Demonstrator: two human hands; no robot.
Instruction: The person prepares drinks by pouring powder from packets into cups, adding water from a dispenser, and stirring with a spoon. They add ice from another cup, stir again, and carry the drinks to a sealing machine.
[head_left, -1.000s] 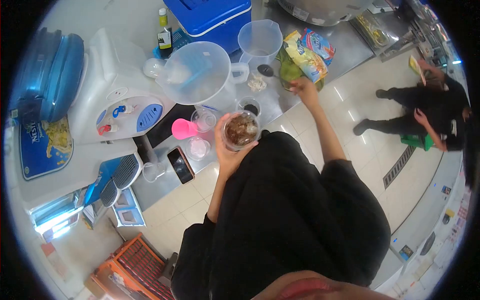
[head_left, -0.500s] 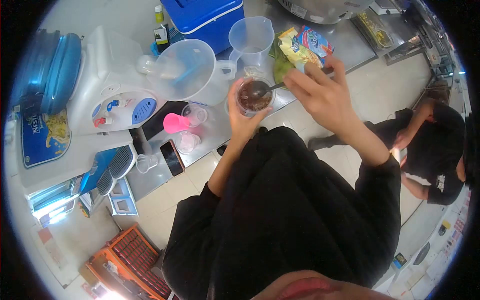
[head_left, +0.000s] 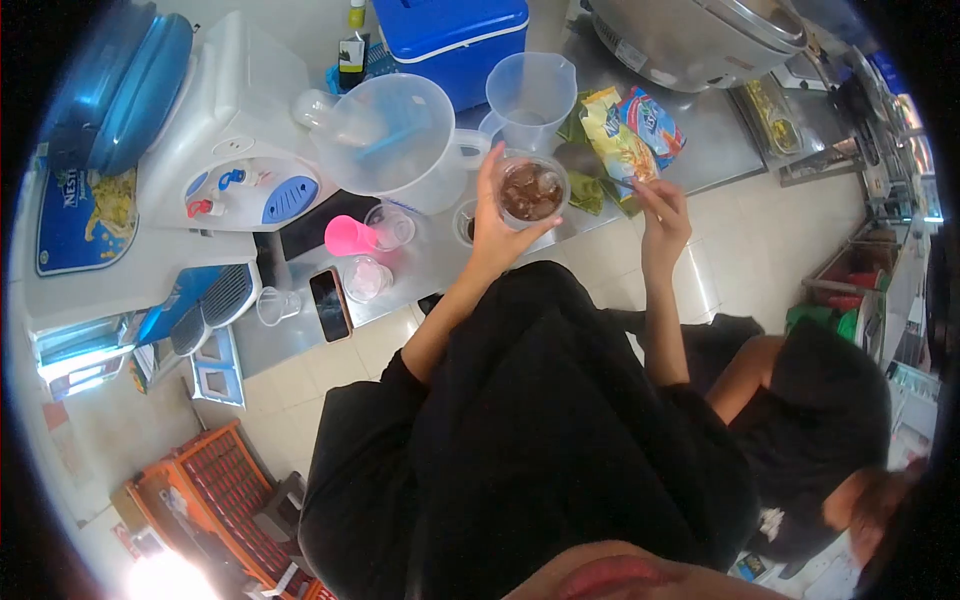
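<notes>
My left hand (head_left: pixel 491 238) is wrapped round a clear plastic cup (head_left: pixel 561 207) above the counter's front edge. Inside is a brown drink (head_left: pixel 532 190) with what look like ice pieces. In my right hand (head_left: pixel 664 215), the fingertips pinch the thin handle of a dark spoon (head_left: pixel 577 158). The spoon's bowl is out of the cup, just to its right and over a green packet (head_left: pixel 585 197). Right behind that hand lie a yellow Nestea packet (head_left: pixel 613 135) and a blue one (head_left: pixel 652 125). Another small cup (head_left: pixel 463 222) is partly hidden behind my left hand.
Behind the cup stand a large plastic pitcher (head_left: pixel 432 105) and a smaller measuring jug (head_left: pixel 530 95). A blue cooler (head_left: pixel 450 40) is at the back. Leftward are a pink cup (head_left: pixel 350 236), a phone (head_left: pixel 330 303) and a water dispenser (head_left: pixel 235 140). A person in black (head_left: pixel 815 430) bends at right.
The spoon has come out of the drink and moved right with my right hand, which is lower. The cup stays in my left hand. The other person has bent down closer.
</notes>
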